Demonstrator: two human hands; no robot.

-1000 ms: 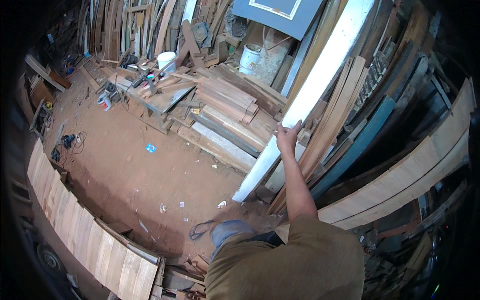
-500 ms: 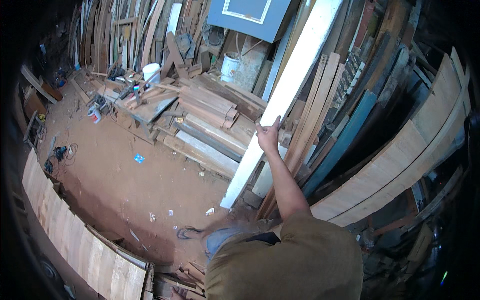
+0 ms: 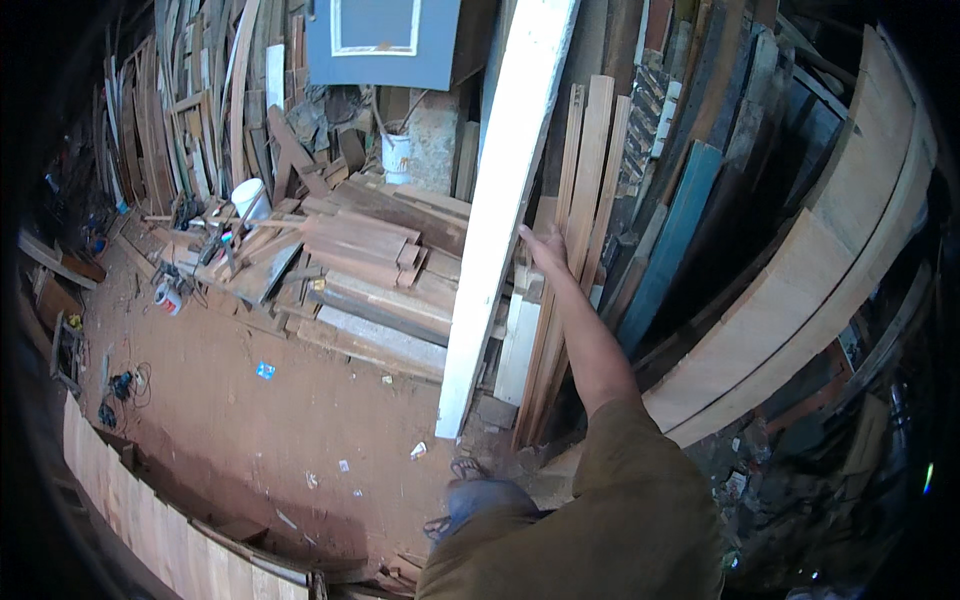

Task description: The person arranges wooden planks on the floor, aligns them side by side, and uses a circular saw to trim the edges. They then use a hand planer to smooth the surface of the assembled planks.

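A long white plank (image 3: 490, 210) stands steeply, its lower end on the dirt floor and its top beyond the upper edge of view. My right hand (image 3: 545, 250) reaches up beside the plank's right edge, thumb and a finger apart, with nothing visibly gripped. Whether a fingertip touches that edge I cannot tell. Behind and beside the hand, narrow brown boards (image 3: 588, 170) lean upright. A shorter white board (image 3: 515, 345) stands below them. My left hand is out of view.
A low stack of brown boards (image 3: 360, 245) lies left of the plank. A blue-grey panel (image 3: 385, 65) hangs above white buckets (image 3: 397, 155). A teal board (image 3: 675, 235) and wide pale planking (image 3: 790, 300) stand right. More pale planking (image 3: 130, 500) curves along the lower left. Litter dots the floor (image 3: 250, 410).
My right hand has come off the white plank's face to its right edge, and its fingers have loosened. The plank stands more upright. The view has shifted, and my left hand has left it.
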